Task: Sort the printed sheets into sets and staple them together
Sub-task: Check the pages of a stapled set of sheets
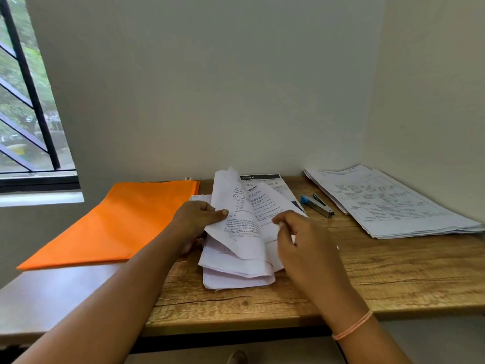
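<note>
At frame centre the left hand pinches lifted pages of the sheets, thumb on the print. The right hand curls just beside them; whether it grips any paper is unclear. A stapler and a second pile lie to the right, an orange folder to the left.

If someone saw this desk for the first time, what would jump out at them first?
The bright orange folder lying flat on the left of the wooden table stands out first. Next comes the rumpled bundle of printed sheets in the middle, its top pages held up by the left hand while the right hand curls at their edge. A blue-ended stapler lies to the right, beside a fanned stack of sheets by the wall.
</note>
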`<state>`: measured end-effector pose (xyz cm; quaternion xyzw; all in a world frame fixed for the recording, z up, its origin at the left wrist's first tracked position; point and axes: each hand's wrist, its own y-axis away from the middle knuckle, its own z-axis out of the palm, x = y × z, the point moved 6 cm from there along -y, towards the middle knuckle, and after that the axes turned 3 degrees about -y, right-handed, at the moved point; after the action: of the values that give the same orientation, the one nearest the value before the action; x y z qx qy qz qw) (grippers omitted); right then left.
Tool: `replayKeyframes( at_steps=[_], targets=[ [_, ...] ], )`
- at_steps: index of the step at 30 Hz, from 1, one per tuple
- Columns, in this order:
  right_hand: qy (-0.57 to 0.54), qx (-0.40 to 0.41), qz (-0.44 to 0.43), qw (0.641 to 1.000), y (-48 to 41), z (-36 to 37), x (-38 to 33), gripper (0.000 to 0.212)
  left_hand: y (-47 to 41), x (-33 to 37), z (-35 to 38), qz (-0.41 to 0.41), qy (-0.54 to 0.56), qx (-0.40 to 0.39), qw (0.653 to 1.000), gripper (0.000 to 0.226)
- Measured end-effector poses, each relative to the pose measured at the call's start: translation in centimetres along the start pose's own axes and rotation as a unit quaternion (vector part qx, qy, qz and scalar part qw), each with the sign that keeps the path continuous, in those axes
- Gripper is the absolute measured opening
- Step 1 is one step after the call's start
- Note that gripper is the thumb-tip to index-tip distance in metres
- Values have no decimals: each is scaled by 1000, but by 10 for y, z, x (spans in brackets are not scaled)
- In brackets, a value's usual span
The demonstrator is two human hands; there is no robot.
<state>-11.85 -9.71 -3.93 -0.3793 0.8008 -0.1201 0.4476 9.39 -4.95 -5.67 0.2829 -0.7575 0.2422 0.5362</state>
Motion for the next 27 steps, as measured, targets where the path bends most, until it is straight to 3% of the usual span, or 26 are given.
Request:
replayKeyframes(
  at_steps=[2,4,8,11,13,16,21,27],
  targets=[
    [142,-83,71,984,0,5,20,36,-1,0,0,1,-1,1,1000,27],
    [245,-173,129,945,6,13,36,44,-1,0,0,6,-7,9,1000,30],
    [260,-227,172,923,12,17,40,47,-1,2,-1,18,-30,19,999,25],
    [252,-234,172,923,12,17,35,48,0,-2,3,-2,9,-26,1000,46],
    [242,-232,139,932,10,18,29,51,1,-2,5,-4,-1,-43,999,45],
    [196,-212,65,955,5,19,16,52,2,-1,7,-11,-30,-48,998,24],
    [27,-232,-49,971,8,30,-20,48,2,0,6,-14,-41,-29,999,5],
    [19,-265,-140,954,17,45,-41,37,4,2,1,-23,-21,20,999,63]
  ],
)
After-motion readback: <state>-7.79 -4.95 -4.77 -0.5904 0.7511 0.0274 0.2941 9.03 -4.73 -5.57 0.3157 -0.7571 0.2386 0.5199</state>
